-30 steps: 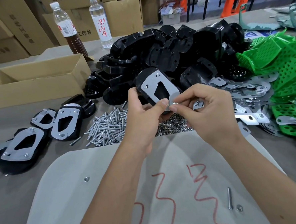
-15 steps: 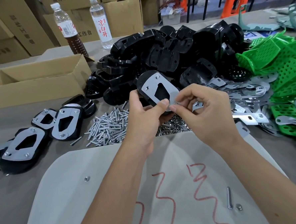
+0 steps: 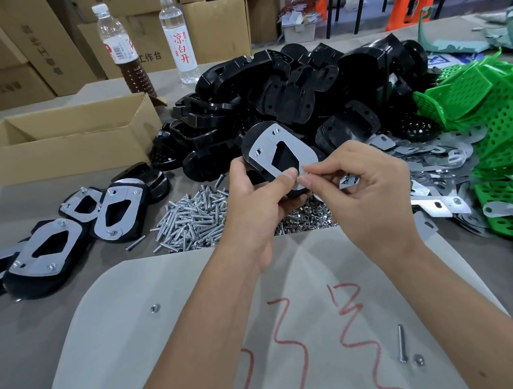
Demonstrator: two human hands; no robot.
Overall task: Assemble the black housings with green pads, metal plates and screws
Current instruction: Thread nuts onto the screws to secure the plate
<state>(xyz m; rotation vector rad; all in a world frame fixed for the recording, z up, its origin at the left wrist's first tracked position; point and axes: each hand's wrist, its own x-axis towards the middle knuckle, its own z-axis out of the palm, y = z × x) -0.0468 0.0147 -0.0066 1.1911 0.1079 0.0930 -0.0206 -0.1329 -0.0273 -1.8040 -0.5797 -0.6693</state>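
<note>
2 fasteners already show at the metal plate's [image 3: 280,154] far end; little has shifted in 1 second — left hand [image 3: 258,200] still grips the black housing [image 3: 252,140], right hand [image 3: 366,193] pinching, likely seating another fastener at the near corner.

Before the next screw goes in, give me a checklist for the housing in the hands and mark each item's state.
1. Housing held firmly: ok, the left hand grips its near end.
2. Plate seated on the housing: ok, it lies flat on the top face.
3. Far-end fasteners fitted: ok, two show at the plate's far corners.
4. Near-end fastener in place: cannot tell, the right hand pinches something small there and the fingers hide it.
5. Screws within reach: ok, a pile lies just beyond the left hand.
6. Nuts within reach: ok, a pile lies under the hands.
</note>
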